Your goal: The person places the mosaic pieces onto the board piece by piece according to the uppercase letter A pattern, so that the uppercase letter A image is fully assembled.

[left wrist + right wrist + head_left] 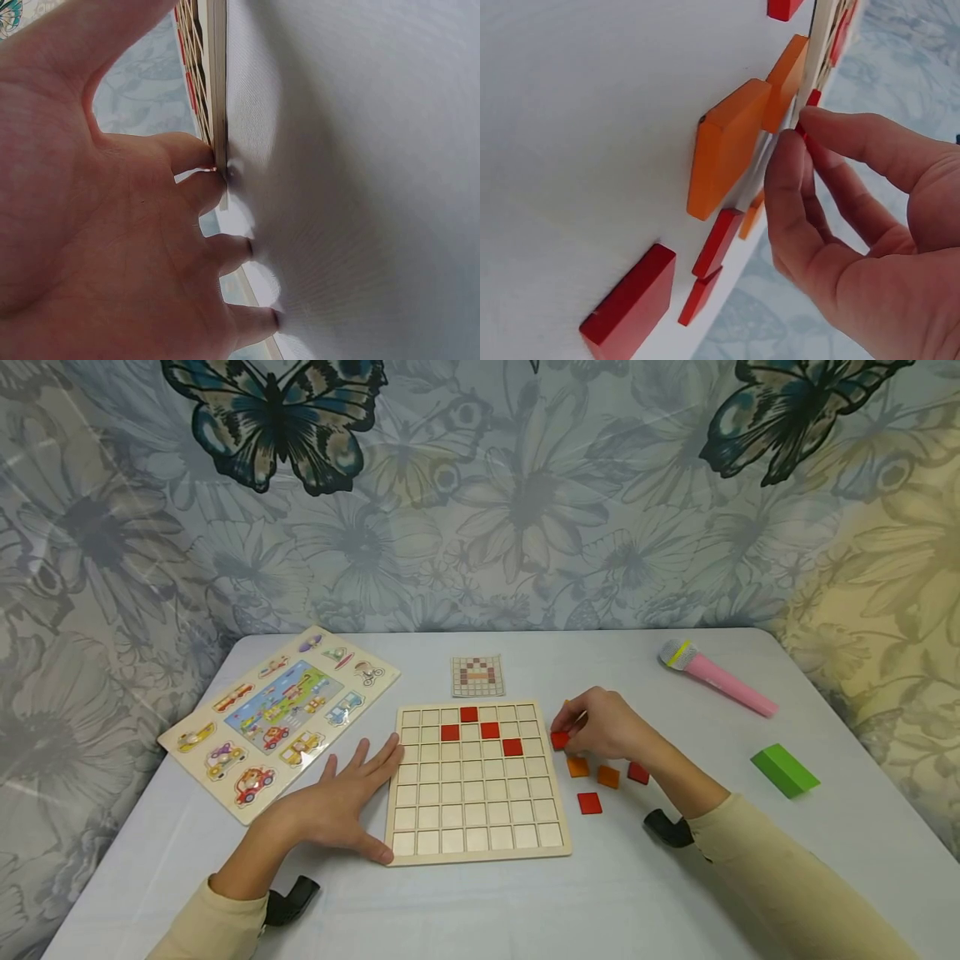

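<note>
We see the right hand (603,723) pinching a red square tile (559,741), just beside the right edge of the wooden grid board (476,793). The left hand (330,803) is spread wide against the board's left edge. We judge the tile light, stiff and hardly fragile, its coloured faces perhaps slightly slick; we favour gripping it by opposite edges. We can read no brand, label or writing.

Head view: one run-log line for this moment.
left hand touches left edge of grid board | right hand pinches red tile | four red tiles on board | loose tiles right of board
</note>
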`<action>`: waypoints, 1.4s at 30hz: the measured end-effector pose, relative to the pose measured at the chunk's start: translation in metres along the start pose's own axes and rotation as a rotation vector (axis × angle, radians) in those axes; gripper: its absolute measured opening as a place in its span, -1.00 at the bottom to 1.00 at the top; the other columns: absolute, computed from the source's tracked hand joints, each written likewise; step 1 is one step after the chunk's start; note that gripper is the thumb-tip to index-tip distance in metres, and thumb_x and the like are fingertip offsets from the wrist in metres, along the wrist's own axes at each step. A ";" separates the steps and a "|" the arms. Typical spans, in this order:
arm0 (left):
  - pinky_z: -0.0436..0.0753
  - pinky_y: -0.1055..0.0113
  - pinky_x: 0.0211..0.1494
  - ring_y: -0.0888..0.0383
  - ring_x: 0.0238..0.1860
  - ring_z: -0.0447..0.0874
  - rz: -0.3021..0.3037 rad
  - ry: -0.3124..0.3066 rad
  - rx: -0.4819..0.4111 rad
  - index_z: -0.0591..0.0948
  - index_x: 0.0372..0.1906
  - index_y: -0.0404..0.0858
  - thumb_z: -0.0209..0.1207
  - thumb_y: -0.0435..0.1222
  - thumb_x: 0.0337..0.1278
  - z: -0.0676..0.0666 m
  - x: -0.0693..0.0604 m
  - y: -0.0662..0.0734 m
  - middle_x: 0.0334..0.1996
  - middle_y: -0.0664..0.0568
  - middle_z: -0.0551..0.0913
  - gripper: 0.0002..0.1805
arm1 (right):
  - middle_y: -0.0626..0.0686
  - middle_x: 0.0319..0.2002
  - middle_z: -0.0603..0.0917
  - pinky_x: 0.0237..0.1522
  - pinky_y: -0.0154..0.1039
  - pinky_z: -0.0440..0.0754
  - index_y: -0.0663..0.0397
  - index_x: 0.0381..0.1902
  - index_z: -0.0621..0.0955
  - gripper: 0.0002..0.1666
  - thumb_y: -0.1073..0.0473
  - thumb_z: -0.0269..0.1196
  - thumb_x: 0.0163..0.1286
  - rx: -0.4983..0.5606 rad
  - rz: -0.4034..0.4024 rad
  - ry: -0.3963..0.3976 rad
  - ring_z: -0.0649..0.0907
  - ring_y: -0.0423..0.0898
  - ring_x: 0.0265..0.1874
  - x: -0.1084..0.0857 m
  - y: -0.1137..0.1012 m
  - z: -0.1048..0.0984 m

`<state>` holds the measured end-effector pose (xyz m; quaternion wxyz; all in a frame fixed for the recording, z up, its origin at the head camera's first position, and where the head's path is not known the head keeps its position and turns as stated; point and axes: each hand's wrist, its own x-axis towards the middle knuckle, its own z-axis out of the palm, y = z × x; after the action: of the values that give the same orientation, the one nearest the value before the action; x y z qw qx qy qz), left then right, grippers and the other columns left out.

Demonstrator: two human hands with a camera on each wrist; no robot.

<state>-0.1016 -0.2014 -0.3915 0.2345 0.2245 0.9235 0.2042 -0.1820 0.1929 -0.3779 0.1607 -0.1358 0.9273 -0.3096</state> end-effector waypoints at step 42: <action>-0.31 -0.58 0.49 -0.39 0.67 -0.41 0.000 0.012 -0.013 -0.04 0.70 -0.24 0.64 0.17 -0.35 0.001 0.001 -0.001 0.73 -0.06 -0.25 0.54 | -0.02 -0.36 0.78 -0.29 -0.24 0.63 0.03 -0.30 0.83 -0.73 0.41 0.48 0.01 0.067 -0.048 -0.028 0.64 -0.09 -0.35 0.022 -0.053 0.031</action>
<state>-0.1018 -0.2014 -0.3934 0.2306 0.2217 0.9236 0.2115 -0.1824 0.1282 -0.3736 0.1707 -0.1567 0.9105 -0.3424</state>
